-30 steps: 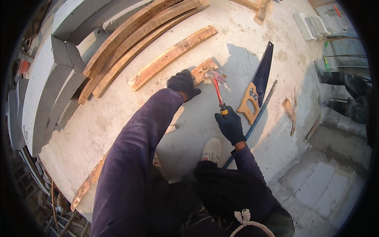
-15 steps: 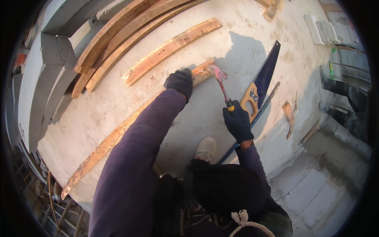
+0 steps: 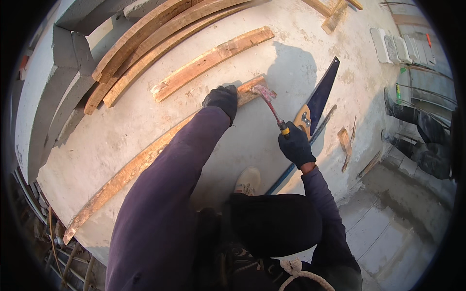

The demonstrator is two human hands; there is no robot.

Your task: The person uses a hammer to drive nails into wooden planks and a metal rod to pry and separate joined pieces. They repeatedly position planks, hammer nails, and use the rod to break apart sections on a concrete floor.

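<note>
Hands, two, dark-gloved, set apart. Left hand (image 3: 221,103) – clamped across a long plank (image 3: 121,177) near its far end. Right hand (image 3: 296,147) – closed on the handle of a claw hammer (image 3: 274,111), head at the plank's far end; contact cannot be told.

Partly hidden: plank, under the left sleeve (image 3: 165,194); handle of a saw (image 3: 318,99), behind the right hand; blue rod (image 3: 280,180), beside the saw. Cut off: stacked timbers (image 3: 160,51), far left; another person's legs (image 3: 422,123), right, dim.

Surface: pale, stained concrete floor (image 3: 116,136), part shadowed. Room: grey blocks (image 3: 48,92) left; loose board (image 3: 213,63) beyond the plank.
</note>
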